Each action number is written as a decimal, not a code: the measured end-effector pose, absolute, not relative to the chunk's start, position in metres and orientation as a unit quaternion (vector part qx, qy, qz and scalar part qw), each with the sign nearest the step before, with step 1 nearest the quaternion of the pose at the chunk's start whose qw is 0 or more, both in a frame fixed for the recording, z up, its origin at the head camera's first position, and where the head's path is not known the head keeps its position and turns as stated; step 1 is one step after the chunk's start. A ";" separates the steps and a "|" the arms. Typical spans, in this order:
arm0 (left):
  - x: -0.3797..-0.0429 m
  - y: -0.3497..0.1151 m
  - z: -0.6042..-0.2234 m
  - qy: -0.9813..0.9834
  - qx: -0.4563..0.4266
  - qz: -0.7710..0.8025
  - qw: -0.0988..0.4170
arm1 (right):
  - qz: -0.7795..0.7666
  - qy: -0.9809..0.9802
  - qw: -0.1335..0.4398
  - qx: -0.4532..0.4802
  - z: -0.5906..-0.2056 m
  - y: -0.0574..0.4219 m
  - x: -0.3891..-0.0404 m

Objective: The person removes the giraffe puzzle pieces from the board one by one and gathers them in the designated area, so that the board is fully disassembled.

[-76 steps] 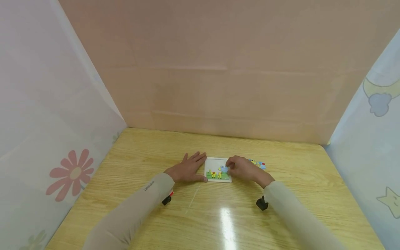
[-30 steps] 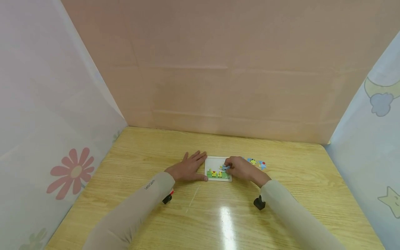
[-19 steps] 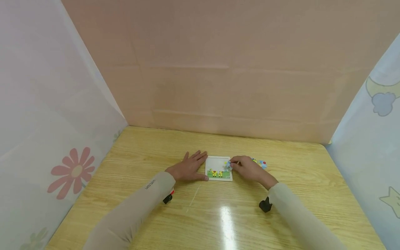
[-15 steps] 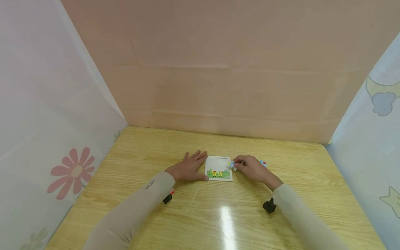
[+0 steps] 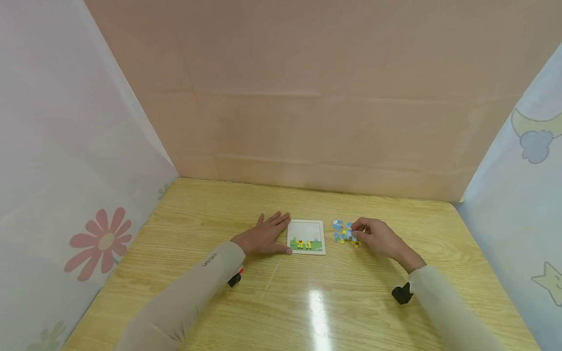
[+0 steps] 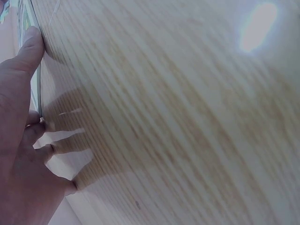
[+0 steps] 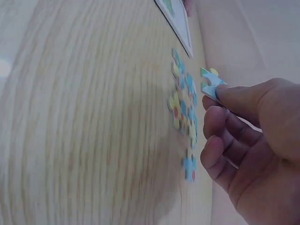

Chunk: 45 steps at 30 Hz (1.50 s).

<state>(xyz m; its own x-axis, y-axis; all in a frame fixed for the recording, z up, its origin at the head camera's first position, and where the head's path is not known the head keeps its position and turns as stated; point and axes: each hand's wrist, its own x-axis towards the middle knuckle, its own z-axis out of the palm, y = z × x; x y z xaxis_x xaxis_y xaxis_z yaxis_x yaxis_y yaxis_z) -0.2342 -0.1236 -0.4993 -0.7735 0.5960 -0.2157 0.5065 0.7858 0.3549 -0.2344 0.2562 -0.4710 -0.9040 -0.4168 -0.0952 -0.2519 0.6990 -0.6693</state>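
My left hand [image 5: 262, 238] lies flat with spread fingers at the left edge of a white puzzle tray [image 5: 324, 239]. Joined pieces with green ground and yellow animal legs [image 5: 304, 244] fill the tray's lower strip; its upper part shows bare white. In the left wrist view the thumb [image 6: 32, 44] touches the tray's edge. My right hand [image 5: 378, 238] pinches a light-blue puzzle piece [image 7: 212, 83] between thumb and index finger, raised above the table. Several loose puzzle pieces [image 5: 337, 223] lie right of the tray, under and beside that hand, which hides some of them.
The wooden table [image 5: 281, 302] has a bright light reflection near its front. A tan backdrop [image 5: 307, 97] stands behind it. Patterned white panels [image 5: 105, 146] close off both sides.
My right hand has moved right, from over the tray to the loose pieces, carrying the light-blue puzzle piece away from the tray. The left hand has stayed in place.
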 end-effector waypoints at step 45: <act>-0.234 -0.122 -0.500 0.932 0.293 0.136 0.163 | -0.344 0.920 0.110 -0.150 -0.488 0.300 -0.230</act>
